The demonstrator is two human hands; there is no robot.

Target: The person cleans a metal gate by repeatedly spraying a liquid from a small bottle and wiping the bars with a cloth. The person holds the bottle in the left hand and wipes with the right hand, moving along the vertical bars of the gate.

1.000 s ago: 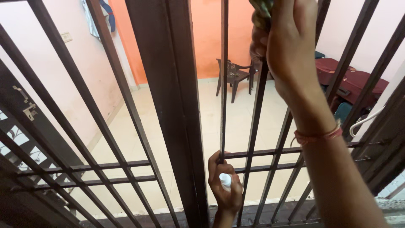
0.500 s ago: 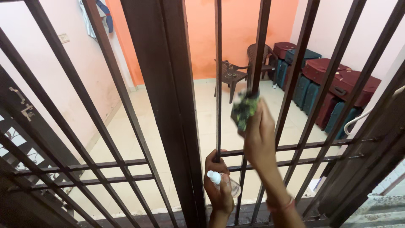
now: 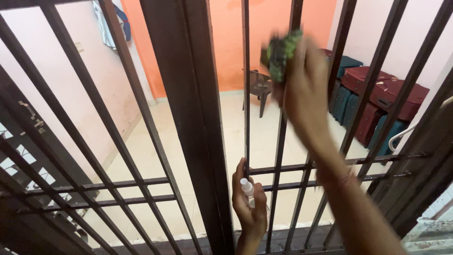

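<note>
Right hand: green cloth on grille bar | left hand: spray bottle

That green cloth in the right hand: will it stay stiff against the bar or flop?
Likely floppy: the green cloth is bunched in the right hand and wraps the dark bar. Probably light, since the fingers alone hold it up. It may slip if the grip loosens.

We see the grille in front, the room behind it. Our right hand holds a cloth high on a bar; our left hand, low and left of it, holds a bottle. A chair stands behind, suitcases to its right.
</note>
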